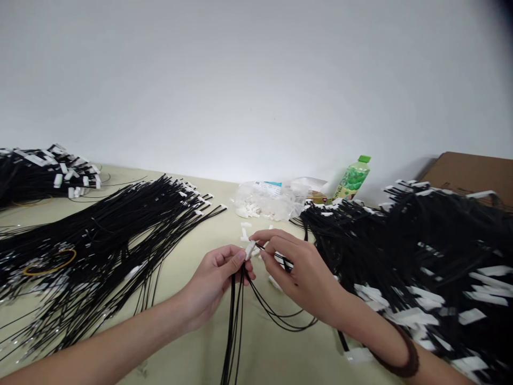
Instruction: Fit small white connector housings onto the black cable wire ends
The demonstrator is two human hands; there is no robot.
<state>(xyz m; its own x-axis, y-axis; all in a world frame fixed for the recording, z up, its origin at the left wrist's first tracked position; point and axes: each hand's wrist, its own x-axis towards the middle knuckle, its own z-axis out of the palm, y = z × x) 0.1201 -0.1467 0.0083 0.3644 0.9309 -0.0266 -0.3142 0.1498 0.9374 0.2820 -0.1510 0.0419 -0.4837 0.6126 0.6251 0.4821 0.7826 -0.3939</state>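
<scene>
My left hand (219,278) pinches a small white plastic connector (250,249) between thumb and fingers, in the middle of the view. Several thin black wires (236,321) hang down from below that hand. My right hand (294,267) is closed just right of the connector, its fingertips on black wires (260,246) that run to it. Other wires loop (280,321) beneath the right hand. Loose white connectors (244,233) lie on the table just beyond the fingers, and others are partly hidden behind the right hand.
Black wire bundles with white ends lie at left (132,219), far left (24,176) and right (401,251). A yellow rubber band (50,263) rests on the left bundle. By the wall are a clear plastic bag (260,200) of white connectors, a green-capped bottle (352,179) and a cardboard box (473,174).
</scene>
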